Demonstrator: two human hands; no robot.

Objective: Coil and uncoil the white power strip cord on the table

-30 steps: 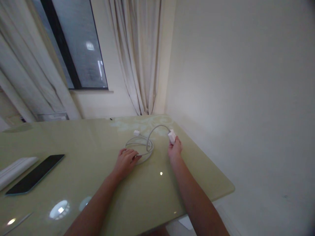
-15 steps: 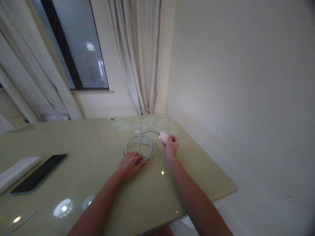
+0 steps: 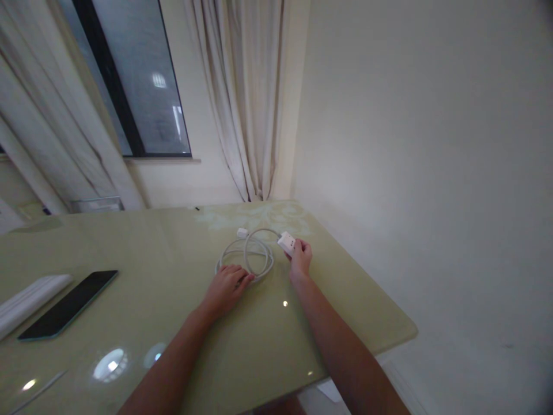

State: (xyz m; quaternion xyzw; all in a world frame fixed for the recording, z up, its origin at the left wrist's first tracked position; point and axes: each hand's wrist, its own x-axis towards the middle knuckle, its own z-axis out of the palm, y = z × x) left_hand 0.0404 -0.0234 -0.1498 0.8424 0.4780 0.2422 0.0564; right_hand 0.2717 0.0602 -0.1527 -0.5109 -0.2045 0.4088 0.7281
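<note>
Right hand (image 3: 299, 259) clamped on adapter (image 3: 286, 242) near table edge (image 3: 365, 279), left hand (image 3: 227, 288) flat on cable (image 3: 271, 263).

A pale green glass table (image 3: 129, 242) stands by cream walls (image 3: 410, 144); curtains (image 3: 246, 98) flank a dark window (image 3: 138, 86).

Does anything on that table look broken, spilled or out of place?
Nothing stands out. The white cable lies loosely coiled on the table, left hand touching it, right hand holding its white plug block. No spills or damage show.
</note>
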